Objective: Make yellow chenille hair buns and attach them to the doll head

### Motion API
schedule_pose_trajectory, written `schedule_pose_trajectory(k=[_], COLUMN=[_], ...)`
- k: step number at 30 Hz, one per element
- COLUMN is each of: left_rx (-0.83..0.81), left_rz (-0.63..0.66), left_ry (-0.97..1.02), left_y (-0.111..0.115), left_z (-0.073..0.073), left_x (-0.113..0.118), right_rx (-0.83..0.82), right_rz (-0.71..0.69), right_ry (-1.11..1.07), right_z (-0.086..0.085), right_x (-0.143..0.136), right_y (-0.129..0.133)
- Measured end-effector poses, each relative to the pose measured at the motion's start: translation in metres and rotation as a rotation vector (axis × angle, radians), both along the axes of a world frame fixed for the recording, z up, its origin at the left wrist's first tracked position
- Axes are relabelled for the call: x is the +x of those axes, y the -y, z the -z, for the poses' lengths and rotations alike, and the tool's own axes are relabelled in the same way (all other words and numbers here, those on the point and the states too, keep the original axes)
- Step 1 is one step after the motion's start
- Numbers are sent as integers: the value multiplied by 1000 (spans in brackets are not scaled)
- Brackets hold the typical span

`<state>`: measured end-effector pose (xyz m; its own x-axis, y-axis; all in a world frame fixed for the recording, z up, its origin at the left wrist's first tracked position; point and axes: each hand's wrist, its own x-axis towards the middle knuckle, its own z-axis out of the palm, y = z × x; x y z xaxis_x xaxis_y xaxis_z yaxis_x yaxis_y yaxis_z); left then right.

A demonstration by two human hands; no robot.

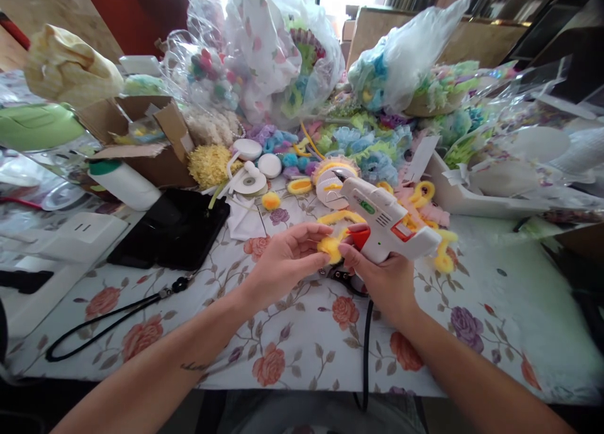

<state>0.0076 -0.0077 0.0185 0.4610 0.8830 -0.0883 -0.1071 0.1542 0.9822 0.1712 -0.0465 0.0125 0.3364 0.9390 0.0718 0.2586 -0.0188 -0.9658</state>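
Near the middle of the table, a small yellow fluffy piece (331,248) sits between both hands. My left hand (292,255) pinches it from the left with thumb and fingertips. From the right, the thumb and finger of my right hand (384,280) also press on the piece. A white glue gun (382,219) with a red tip section lies above my right hand, touching it; whether a stand or the hand supports it is hidden. Beneath it, a dark cable (367,352) runs down to the table's front edge. A yellow fuzzy strip (342,216) lies just behind the fingers.
A black tablet (172,228) with a cord strap, a white bottle (125,183) and a cardboard box (141,129) stand at left. Yellow fuzzy loops (443,251) lie right of the glue gun. Plastic bags (264,50), ribbon spools and a white tray (472,201) fill the back.
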Motion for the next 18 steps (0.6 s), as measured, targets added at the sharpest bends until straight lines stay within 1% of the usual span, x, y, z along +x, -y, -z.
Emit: schedule_pose_trajectory(k=[2, 6, 10, 13, 16, 18], left_rx=[42, 117, 97, 72, 26, 9], left_rz=[-6, -4, -16, -39, -63, -93], left_ry=[-39, -77, 12, -33, -94, -100], left_y=[-1, 1, 2, 3, 3, 3], left_z=[0, 0, -1, -4, -6, -6], left_x=[-1, -1, 1, 1, 1, 0], right_rx=[4, -3, 12, 27, 41, 39], right_rz=[-7, -9, -20, -25, -17, -7], right_ry=[-25, 30, 12, -9, 12, 37], right_z=[0, 3, 6, 7, 7, 8], right_x=[0, -1, -1, -1, 0, 1], right_y=[0, 0, 0, 0, 1, 1])
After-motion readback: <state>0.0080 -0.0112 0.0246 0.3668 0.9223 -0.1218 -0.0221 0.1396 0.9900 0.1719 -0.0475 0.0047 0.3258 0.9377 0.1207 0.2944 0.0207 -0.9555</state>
